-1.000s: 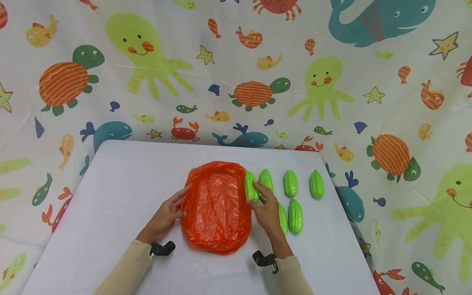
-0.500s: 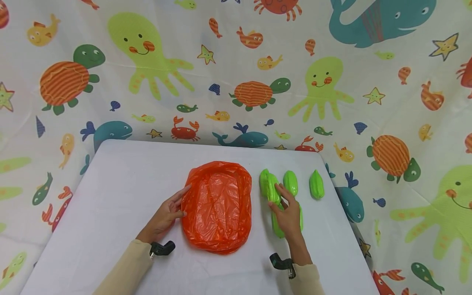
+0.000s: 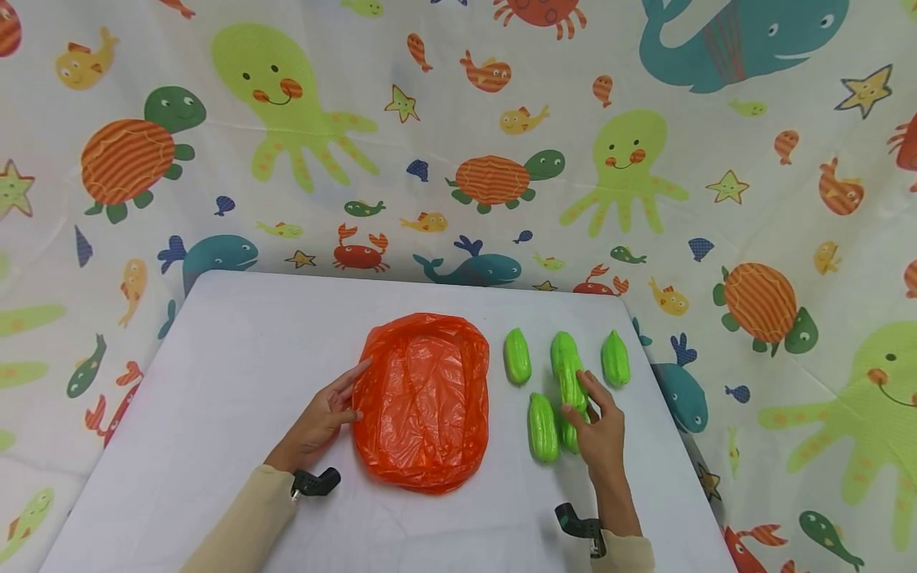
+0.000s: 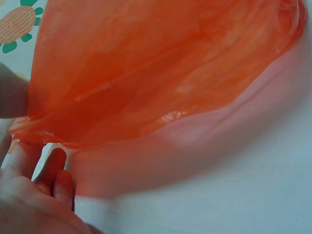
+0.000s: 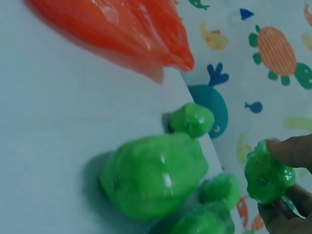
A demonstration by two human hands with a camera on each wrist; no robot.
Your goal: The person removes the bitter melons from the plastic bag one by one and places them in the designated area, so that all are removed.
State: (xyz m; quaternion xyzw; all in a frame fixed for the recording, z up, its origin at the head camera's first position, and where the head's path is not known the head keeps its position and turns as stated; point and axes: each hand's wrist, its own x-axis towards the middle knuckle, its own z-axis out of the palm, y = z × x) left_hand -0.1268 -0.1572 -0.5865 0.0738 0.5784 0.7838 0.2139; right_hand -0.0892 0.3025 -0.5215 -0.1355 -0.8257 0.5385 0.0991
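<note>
My left hand (image 3: 318, 422) pinches the left rim of a red plastic bag (image 3: 423, 398), which lies spread on the table with a raised, crumpled edge. In the left wrist view the thumb is over the bag's film and the fingers are beneath it. My right hand (image 3: 603, 426) holds a shiny green ridged gourd (image 5: 268, 173) between thumb and fingers. From the head view that gourd overlaps two others, partly hiding them. More green gourds lie nearby: one (image 3: 517, 356) beside the bag, one (image 3: 543, 427) nearer me, one (image 3: 615, 358) at the far right.
The white-covered table (image 3: 236, 358) ends at a back edge against a curtain (image 3: 444, 103) printed with sea animals. Its right edge runs close to the outermost gourd. A dark wrist camera (image 3: 579, 521) is strapped to each forearm.
My right hand has carried the held gourd rightward, from the bag's right rim over the row of gourds. My left hand and the bag have stayed put.
</note>
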